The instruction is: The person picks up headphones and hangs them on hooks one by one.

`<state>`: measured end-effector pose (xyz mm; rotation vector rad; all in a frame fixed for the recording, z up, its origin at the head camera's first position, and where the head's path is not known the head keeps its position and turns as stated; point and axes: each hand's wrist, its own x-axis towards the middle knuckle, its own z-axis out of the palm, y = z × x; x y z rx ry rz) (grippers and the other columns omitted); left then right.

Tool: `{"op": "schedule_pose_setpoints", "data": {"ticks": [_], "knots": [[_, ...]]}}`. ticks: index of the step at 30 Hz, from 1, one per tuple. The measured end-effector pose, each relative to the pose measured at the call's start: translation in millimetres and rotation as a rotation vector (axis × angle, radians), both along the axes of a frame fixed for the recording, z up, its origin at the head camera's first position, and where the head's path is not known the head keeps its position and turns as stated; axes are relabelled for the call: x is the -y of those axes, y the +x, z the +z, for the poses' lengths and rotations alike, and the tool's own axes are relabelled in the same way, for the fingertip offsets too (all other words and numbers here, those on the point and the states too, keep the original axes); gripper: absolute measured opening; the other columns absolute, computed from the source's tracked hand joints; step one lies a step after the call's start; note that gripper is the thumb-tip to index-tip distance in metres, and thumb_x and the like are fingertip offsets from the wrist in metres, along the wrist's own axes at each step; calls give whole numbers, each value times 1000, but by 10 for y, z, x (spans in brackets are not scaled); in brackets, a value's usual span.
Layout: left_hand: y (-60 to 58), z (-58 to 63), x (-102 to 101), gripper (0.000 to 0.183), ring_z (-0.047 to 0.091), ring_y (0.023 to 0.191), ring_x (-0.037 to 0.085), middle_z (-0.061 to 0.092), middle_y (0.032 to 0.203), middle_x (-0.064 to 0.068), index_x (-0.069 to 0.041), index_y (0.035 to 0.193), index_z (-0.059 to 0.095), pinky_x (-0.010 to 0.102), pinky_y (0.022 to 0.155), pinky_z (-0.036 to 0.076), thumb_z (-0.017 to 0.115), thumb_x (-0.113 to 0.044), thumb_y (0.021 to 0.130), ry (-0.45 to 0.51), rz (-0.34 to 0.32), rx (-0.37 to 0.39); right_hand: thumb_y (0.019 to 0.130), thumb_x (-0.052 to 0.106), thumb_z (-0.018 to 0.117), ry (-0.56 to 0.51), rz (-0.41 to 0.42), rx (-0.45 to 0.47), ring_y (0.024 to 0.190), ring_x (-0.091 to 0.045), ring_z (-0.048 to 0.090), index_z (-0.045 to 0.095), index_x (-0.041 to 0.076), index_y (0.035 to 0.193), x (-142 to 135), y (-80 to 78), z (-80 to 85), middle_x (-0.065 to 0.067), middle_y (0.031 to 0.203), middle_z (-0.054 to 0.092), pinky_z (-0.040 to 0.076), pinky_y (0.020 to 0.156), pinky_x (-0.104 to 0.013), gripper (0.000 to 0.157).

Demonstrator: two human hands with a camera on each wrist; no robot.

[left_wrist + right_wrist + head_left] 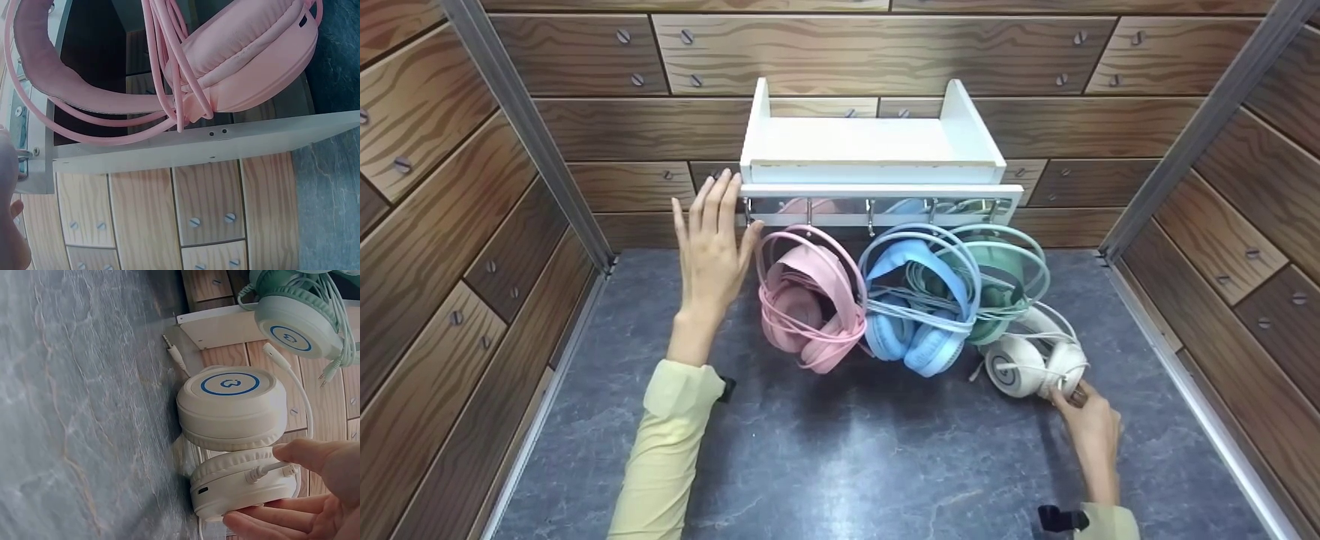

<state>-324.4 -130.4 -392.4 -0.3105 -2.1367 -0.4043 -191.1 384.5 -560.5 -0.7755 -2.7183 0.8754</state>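
My left hand rests, fingers extended, against the left end of a white rack with a row of metal hooks. Pink headphones hang beside that hand; the left wrist view shows their padded ear cup and looped cable close up. Low at the right, my right hand grips a white headset by one ear cup, thumb on one side and fingers on the other. In the right wrist view its boom microphone and cable plug stick out.
Blue headphones and green headphones hang from the rack's middle and right hooks, their cables bundled. The grey marbled tabletop is bordered by wood-patterned walls and metal rails.
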Motion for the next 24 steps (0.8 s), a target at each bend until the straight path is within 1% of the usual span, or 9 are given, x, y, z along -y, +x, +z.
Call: {"op": "schedule_pose_setpoints", "data": {"ticks": [4, 11, 19, 21, 24], "knots": [[2, 0, 0, 60, 22, 138, 15, 30, 148, -5, -21, 144, 31, 52, 113, -1, 49, -43, 91, 2, -3, -4, 85, 47, 57, 9, -11, -13, 107, -39, 55, 48, -1, 130, 20, 55, -5, -19, 113, 62, 39, 90, -54, 66], [12, 7, -2, 60, 21, 138, 15, 29, 149, -5, -21, 144, 31, 50, 113, -3, 47, -45, 91, 5, -8, 0, 85, 46, 58, 20, -11, -37, 105, -40, 56, 52, -1, 127, 50, 125, -14, -19, 109, 63, 39, 86, -54, 64], [15, 7, -7, 60, 22, 138, 15, 29, 149, -6, -22, 144, 30, 50, 113, -4, 47, -44, 92, 6, -13, 5, 83, 53, 57, 5, -40, 11, 106, -39, 56, 48, -1, 130, 101, 241, -5, -18, 112, 62, 40, 86, -54, 73], [14, 5, -6, 60, 22, 138, 15, 29, 149, -6, -22, 145, 30, 50, 113, -4, 46, -45, 92, 4, -11, 6, 83, 53, 57, 13, -45, 8, 105, -38, 57, 49, 0, 130, 116, 265, -7, -18, 111, 62, 41, 85, -53, 72], [10, 3, -1, 59, 21, 138, 15, 29, 149, -6, -22, 144, 30, 50, 113, -4, 46, -45, 92, 7, -9, 6, 83, 53, 57, 28, -47, 1, 102, -38, 58, 51, 1, 129, 139, 297, -13, -16, 109, 64, 42, 79, -52, 69]]}}
